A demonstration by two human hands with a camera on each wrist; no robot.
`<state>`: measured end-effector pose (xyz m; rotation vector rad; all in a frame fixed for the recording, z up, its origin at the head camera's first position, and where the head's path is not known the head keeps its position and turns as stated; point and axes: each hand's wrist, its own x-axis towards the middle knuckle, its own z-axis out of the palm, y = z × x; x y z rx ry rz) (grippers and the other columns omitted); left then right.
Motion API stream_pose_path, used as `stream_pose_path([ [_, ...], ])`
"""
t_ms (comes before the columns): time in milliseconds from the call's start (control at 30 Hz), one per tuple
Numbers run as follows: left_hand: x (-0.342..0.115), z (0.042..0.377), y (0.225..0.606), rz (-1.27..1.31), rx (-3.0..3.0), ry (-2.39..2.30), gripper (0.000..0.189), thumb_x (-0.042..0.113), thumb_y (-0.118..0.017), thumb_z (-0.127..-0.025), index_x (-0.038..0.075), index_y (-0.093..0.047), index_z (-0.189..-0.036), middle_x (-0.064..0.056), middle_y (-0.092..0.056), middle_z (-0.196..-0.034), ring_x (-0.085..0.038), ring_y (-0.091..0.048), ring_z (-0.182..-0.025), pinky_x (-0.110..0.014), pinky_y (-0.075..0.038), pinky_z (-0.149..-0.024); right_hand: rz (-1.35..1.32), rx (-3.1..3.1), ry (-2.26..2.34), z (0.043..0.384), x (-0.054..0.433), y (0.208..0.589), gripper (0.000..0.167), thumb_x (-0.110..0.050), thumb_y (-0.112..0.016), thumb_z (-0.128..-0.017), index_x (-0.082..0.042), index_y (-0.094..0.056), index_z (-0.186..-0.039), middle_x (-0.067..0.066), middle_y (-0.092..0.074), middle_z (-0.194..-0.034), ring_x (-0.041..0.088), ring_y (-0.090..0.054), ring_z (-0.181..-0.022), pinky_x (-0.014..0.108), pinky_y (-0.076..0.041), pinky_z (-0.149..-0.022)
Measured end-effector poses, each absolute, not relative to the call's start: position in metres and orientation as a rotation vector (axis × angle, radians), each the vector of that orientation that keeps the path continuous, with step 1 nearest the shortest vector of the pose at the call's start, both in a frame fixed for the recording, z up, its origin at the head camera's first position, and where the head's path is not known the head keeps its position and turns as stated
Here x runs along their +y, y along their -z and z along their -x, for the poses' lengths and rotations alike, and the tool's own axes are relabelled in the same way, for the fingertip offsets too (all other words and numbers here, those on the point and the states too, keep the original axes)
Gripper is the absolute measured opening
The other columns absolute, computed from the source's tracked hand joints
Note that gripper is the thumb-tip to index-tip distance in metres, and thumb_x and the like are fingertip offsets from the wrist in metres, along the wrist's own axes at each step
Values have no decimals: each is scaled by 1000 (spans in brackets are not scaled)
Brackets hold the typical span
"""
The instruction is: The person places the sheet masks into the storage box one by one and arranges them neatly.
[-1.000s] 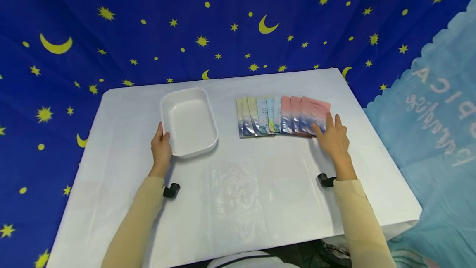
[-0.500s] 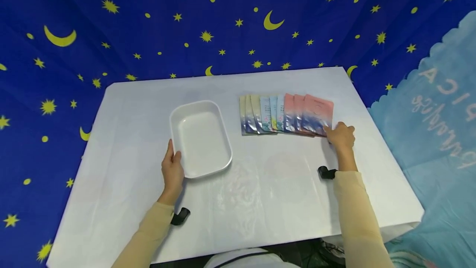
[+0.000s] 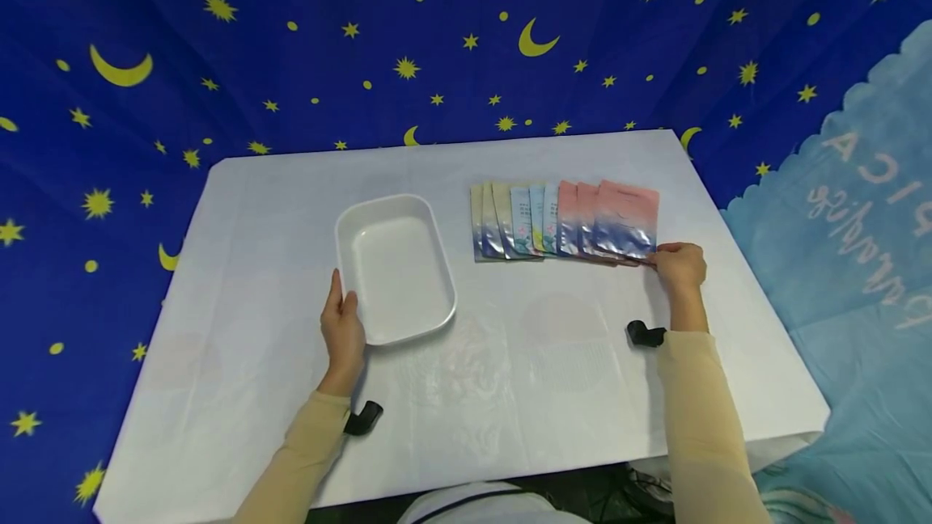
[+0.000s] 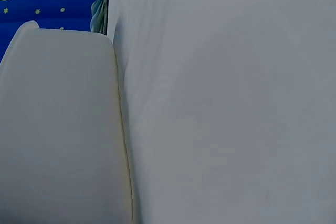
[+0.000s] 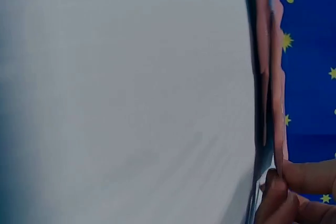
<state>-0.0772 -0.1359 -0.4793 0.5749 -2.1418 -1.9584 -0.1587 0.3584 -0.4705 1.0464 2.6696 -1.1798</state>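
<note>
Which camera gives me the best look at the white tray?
The head view: it shows nearly the whole white tray, open inside and rim, with the left hand holding one side. The left wrist view catches only part of its outside, cut off by the frame; the right wrist view doesn't show it.

Tray (image 3: 399, 273): smooth, glossy plastic. Sachets (image 3: 566, 221): glossy, foil-like, metallic lower parts. Surface cover (image 3: 568, 403): smooth, plastic-like sheen. Backdrop (image 3: 313, 63): matt cloth.

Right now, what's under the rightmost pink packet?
The rightmost pink packet, pinched by the right hand, overlaps the next pink packet to its left. A reddish edge shows along its near side. The rest underneath is covered; can't tell what lies there.
</note>
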Motion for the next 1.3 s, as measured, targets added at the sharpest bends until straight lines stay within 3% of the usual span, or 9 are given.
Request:
stream_pose_path([
  [100,-135,77,480,-581,-2115,1972,53,5,-38,-102,3,-25,-153,-12,-21,-161,-25,-17,-150,-36,-16,-125,-1067,2578,1332,160,362,472,38,-7,-59,-90,8,-61,-125,2,-66,-66,1,-62,-57,15,-53,-60],
  [167,-135,77,480,-586,-2098,1982,53,5,-38,-102,3,-25,-153,-12,-22,-161,-24,-18,-150,-36,-16,-125,-1114,2487,1491,159,363,472,38,-3,-56,-90,10,-59,-126,-13,-57,-55,-4,-59,-47,13,-54,-53],
  [233,-135,78,480,-583,-2080,1993,52,4,-38,-102,3,-25,-153,-12,-22,-161,-24,-18,-150,-36,-17,-125,-1156,2437,1599,158,362,472,38,-1,-56,-90,11,-59,-126,-16,-54,-49,-4,-58,-45,12,-54,-52],
  [433,-134,81,481,-586,-2058,2001,52,5,-39,-102,4,-27,-153,-11,-23,-161,-24,-18,-150,-35,-16,-125,-1263,2311,1870,149,358,468,30,4,-59,-90,9,-61,-119,-11,-59,-52,0,-61,-47,14,-56,-54],
  [667,-134,81,480,-584,-2053,2012,52,6,-39,-103,4,-27,-153,-11,-23,-161,-23,-18,-150,-35,-16,-125,-1345,2211,2081,139,346,461,12,5,-61,-90,-3,-68,-94,-8,-61,-61,3,-63,-49,16,-57,-54],
  [833,-133,81,480,-588,-2068,2004,51,7,-39,-103,5,-27,-153,-11,-22,-161,-23,-18,-150,-35,-15,-125,-1320,2150,2219,131,333,453,24,8,-62,-88,-12,-66,-76,-6,-63,-63,4,-64,-49,15,-56,-52],
  [1133,-132,82,480,-579,-2068,1997,51,6,-39,-103,5,-28,-153,-12,-24,-161,-24,-19,-150,-35,-17,-125,-1124,2115,2428,110,295,444,27,14,-61,-86,-9,-69,-74,-1,-67,-62,7,-66,-50,16,-56,-52],
  [1300,-132,83,480,-572,-2064,2006,51,6,-39,-103,5,-27,-153,-12,-23,-161,-24,-19,-150,-35,-17,-125,-942,2183,2442,103,269,442,16,17,-59,-86,4,-69,-88,-1,-67,-65,8,-67,-52,16,-57,-54],
])
